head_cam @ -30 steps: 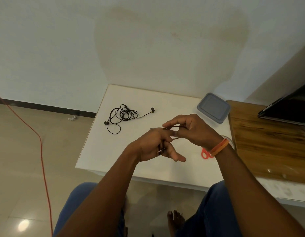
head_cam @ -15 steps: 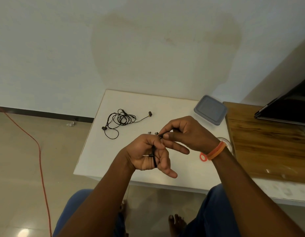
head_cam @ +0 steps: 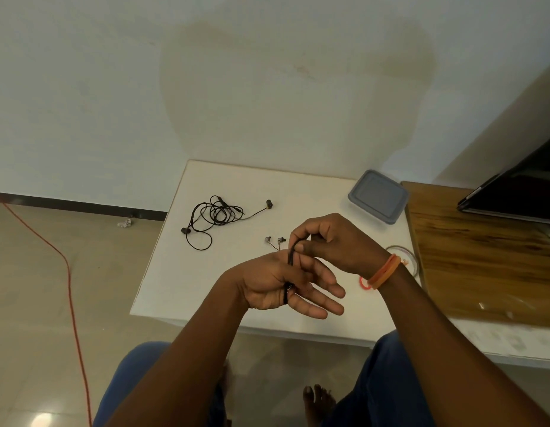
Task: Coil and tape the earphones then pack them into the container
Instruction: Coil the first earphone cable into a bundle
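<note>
Scissors [head_cam: 364, 283] mostly behind right wrist

bare table [head_cam: 236, 291] front-left, tangled earphones [head_cam: 216, 214] beyond

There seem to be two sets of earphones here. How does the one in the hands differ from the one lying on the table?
The held earphones are being wound round the left hand, with the right hand pinching the cable; the loose earphones lie untouched on the white table. The held pair's buds hang together; the loose pair's buds lie far apart. Both have thin black cables.
</note>
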Demonstrator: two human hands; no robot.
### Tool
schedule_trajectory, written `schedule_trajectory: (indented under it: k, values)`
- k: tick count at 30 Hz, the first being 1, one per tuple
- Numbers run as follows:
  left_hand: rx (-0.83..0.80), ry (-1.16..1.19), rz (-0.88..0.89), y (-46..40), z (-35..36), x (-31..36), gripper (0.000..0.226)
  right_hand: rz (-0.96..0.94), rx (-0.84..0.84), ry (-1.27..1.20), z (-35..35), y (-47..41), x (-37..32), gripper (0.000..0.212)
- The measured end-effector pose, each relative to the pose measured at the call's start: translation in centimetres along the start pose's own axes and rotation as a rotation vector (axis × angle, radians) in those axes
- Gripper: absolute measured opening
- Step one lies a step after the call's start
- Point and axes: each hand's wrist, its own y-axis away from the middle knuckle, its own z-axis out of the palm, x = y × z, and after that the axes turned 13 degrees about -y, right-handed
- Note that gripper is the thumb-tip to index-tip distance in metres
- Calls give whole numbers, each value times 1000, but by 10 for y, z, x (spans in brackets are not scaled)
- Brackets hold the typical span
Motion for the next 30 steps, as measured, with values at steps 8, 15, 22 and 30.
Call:
schedule_trajectory:
  k: [8, 15, 22, 30]
  values:
    - [-118, -36, 225, 2, 8, 10, 44, 70, -3, -481, -1, 3, -6, 34]
    - [62, 171, 561, -7, 21, 23, 69, 229, 160, -737, 10, 3, -13, 25]
    - [594, 230, 643, -2, -2, 32, 49, 308, 139, -464, 29, -5, -7, 28]
    - [936, 114, 550, 0, -23, 29, 35, 242, 38, -46, 42, -6, 0, 27]
